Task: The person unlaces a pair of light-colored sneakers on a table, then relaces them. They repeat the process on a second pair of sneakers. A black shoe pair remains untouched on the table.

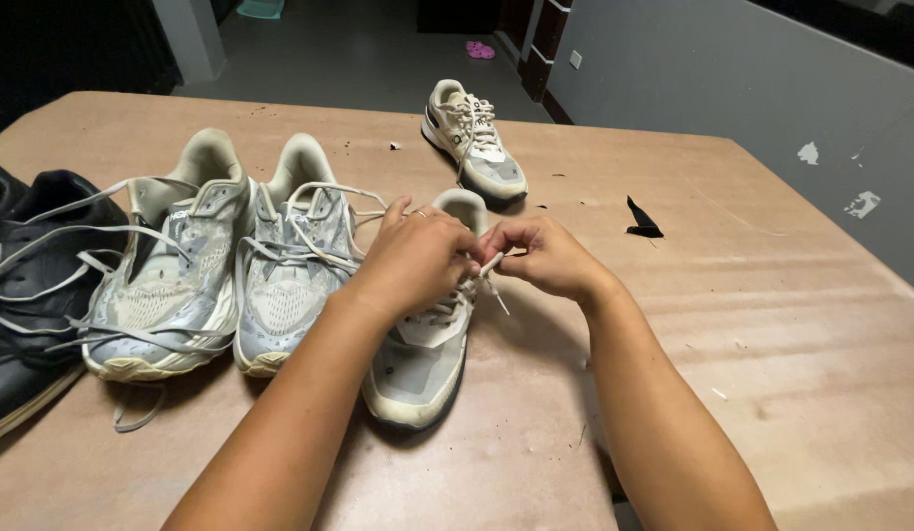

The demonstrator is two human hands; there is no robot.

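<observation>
Leftmost, far from fingers: black leather shoe (29, 285) at desk (791, 324) edge. Next, pair of grey mesh trainers with loose pale laces (231, 265), just left of left hand (417, 261). Left hand fingers curled together over beige low-top sneaker (422, 344), pinching at its laces. Right hand (545, 258) fingers pinching white lace tip (491, 264), touching left fingers. Beyond fingers: matching beige sneaker (473, 140). Right of fingers: small black scrap (642, 220).

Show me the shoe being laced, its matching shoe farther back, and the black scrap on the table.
shoe being laced (417, 369), head view, on its toe.
matching shoe (491, 167), head view, on its toe.
black scrap (642, 220), head view, on its middle.
</observation>
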